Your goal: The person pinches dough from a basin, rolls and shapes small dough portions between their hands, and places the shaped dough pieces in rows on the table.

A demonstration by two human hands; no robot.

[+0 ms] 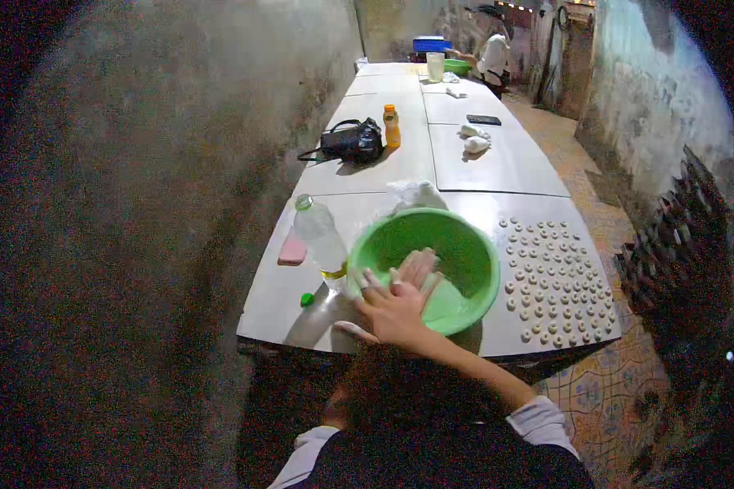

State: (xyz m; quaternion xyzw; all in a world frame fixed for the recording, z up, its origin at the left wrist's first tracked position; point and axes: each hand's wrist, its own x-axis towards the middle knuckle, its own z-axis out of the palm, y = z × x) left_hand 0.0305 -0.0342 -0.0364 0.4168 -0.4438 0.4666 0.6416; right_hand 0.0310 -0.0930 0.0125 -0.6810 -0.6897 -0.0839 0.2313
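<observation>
My two hands are together over the near side of a large green plastic basin [491, 281], one laid across the other. The right hand [393, 314] is on top, fingers spread toward the upper left, with a ring on one finger. Beneath and beyond it my left hand [417, 270] stretches its fingers into the basin; part of it is hidden. White residue coats the fingers, and neither hand holds anything I can see. Left of the basin stand a clear plastic bottle [318, 232] without a cap, yellow liquid at its base, and a green cap [307, 300].
Rows of small dough rings [550, 285] cover the table's right side. A pink block [292, 249], white cloth [416, 196], black bag [352, 143], orange bottle [391, 126] and dark phone [484, 120] lie around. Another person [493, 57] is at the far end.
</observation>
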